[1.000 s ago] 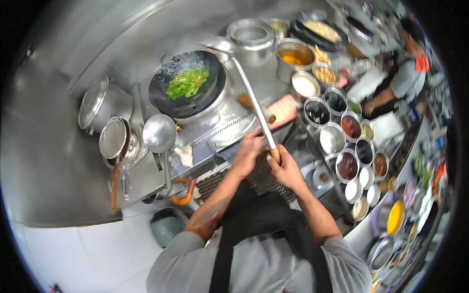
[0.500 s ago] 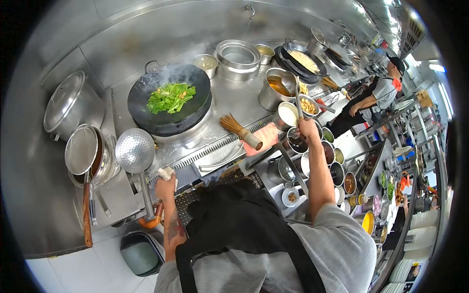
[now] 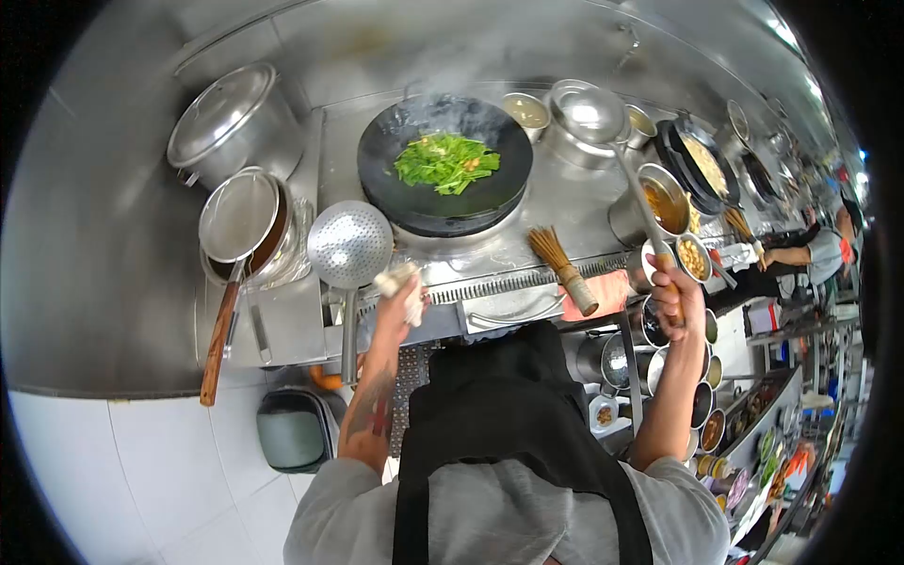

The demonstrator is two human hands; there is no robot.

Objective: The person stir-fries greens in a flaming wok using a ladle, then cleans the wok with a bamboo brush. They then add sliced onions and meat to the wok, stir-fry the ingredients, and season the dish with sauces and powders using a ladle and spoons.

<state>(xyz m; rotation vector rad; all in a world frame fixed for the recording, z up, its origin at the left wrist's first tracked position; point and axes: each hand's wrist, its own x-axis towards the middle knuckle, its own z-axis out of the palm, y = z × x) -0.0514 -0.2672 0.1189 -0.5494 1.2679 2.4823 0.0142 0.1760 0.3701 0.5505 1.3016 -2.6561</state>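
Observation:
My right hand (image 3: 676,299) is closed round the wooden end of a long-handled ladle (image 3: 642,202). The ladle slants up and away, its shiny bowl over the metal pots behind the stove. A folded whitish cloth (image 3: 403,282) is gripped in my left hand (image 3: 394,315), just right of the perforated skimmer (image 3: 349,245). Ahead of me, a black wok (image 3: 508,179) sits on the burner with steam rising. Chopped leafy greens (image 3: 447,162) with small pale bits lie inside it.
A bamboo brush (image 3: 563,271) lies on the stove's front edge beside a pink cloth (image 3: 603,294). Left are a lidded pot (image 3: 235,118) and a wooden-handled strainer (image 3: 237,221). Several ingredient containers stand at right, near a co-worker (image 3: 824,254). A bin (image 3: 294,433) is on the floor.
My right hand has lifted the ladle from the containers at right, swinging its bowl toward the back pots. My left hand has raised the cloth slightly. The view has turned right.

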